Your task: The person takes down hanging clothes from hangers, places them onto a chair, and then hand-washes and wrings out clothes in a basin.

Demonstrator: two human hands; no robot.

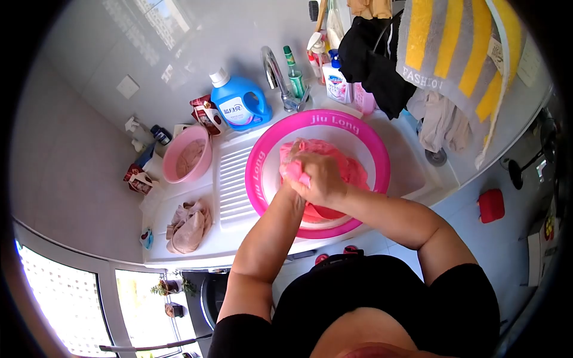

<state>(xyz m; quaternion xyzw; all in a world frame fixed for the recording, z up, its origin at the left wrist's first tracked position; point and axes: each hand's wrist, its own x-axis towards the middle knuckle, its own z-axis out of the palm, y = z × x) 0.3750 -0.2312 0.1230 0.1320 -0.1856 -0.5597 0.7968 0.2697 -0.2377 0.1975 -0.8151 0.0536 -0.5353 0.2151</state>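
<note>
A large basin with a wide magenta rim (256,185) and white inside stands on the sink. Bunched pink-red cloth (352,170) lies in it. Over the basin, my right hand (320,179) is closed round a part of the pink cloth. My left hand (292,173) is against it, mostly hidden behind the right hand and the cloth, with its fingers out of clear sight. The two hands touch each other.
Left of the basin are a ribbed drainboard (236,182), a small pink basin (207,156) with cloth and a beige cloth (190,227). Behind stand a blue detergent bottle (239,102), a faucet (273,68) and several bottles. A striped towel (459,53) hangs at the right.
</note>
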